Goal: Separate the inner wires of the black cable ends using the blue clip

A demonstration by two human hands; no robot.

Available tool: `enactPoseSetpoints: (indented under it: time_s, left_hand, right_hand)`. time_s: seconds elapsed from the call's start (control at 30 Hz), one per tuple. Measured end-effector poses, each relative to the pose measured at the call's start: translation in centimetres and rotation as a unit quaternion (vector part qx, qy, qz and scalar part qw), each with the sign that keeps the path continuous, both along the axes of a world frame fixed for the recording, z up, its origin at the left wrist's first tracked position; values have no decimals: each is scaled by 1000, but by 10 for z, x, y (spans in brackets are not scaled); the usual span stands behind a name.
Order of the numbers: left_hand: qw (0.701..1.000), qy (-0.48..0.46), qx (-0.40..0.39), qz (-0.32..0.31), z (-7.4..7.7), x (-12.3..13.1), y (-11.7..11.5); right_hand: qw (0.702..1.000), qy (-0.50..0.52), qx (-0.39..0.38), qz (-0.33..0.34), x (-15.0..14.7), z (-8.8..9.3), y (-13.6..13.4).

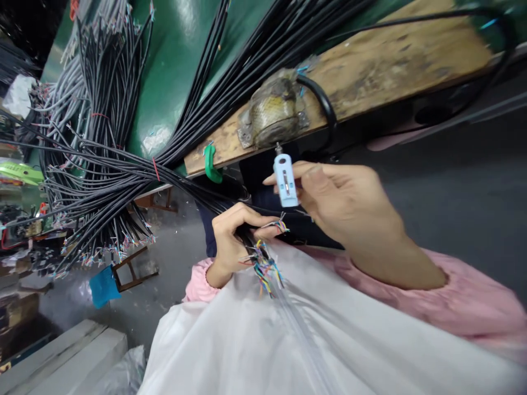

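My left hand (233,233) is wrapped round a bundle of black cables (246,235). Fanned-out coloured wire ends (265,263) stick out of the bundle towards my lap, and one more cable end (282,224) shows at my fingertips. A light blue plastic piece (290,193) with a slot sits at the tip of a thin metal shaft, below a tape-wrapped motor-like body (275,107). My right hand (343,197) is closed beside this piece, with a fingertip passing behind it. What the thumb and fingers pinch is hidden.
The motor-like body is fixed to a wooden board (395,52) along the green table (164,66). A green clamp (212,164) grips the board's edge. More cable bundles (111,99) lie at left, above a blue stool (105,286). White cloth (230,340) covers my lap.
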State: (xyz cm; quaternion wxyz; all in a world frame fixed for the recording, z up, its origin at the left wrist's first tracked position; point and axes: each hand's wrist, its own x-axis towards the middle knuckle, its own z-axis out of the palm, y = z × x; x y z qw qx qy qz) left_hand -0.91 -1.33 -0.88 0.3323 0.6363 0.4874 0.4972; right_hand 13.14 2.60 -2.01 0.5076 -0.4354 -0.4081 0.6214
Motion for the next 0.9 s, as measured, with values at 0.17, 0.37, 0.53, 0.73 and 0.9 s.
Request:
enactPoseSetpoints:
  time_s: [0.17, 0.37, 0.53, 0.73, 0.9]
  left_hand:
    - [996, -32, 63, 52, -2, 9, 3]
    - [995, -8, 40, 85, -1, 18, 8]
    - [995, -18, 59, 75, -2, 19, 6]
    - [994, -34, 96, -29, -8, -2, 10]
    - [984, -128, 2, -121, -18, -32, 15]
  right_hand:
    - [980, 162, -95, 68, -11, 6, 13]
    - [964, 210, -82, 140, -10, 1, 14]
    - [958, 233, -65, 157, -12, -16, 13]
    - [987, 125, -41, 87, -6, -36, 1]
    - [996, 37, -9, 85, -11, -44, -11]
